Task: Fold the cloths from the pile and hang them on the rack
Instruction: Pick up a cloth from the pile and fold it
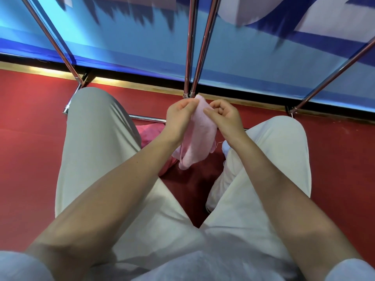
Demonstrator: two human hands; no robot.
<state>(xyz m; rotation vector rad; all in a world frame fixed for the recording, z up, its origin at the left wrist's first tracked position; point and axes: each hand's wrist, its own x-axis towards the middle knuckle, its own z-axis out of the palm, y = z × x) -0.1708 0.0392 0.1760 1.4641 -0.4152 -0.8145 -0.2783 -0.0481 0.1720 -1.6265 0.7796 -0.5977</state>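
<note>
Hands meet at the centre of the frame, both on one pale pink cloth [197, 138]. Left hand [179, 116] pinches the cloth's top edge between thumb and curled fingers; right hand [224, 116] pinches the same edge just beside it, fingers curled in. From that held edge the cloth hangs down between the forearms, its lower end bunched and loose above the floor, with a thin thread trailing off its right side.

Below and left of the cloth, a darker pink pile [151, 132] lies on the red floor [30, 138], partly hidden behind the left forearm and the left knee.

Chrome rack [189, 57] rises just behind the hands: two tubes run up from a foot at centre frame, one slants to the upper left, another to the right edge, and a low bar crosses the floor under the left wrist. Behind it stands a blue wall panel [121, 47].

Pale-trousered knees flank the hands on both sides, leaving a narrow gap of floor between the legs; wider bare floor shows at the far left and far right.
</note>
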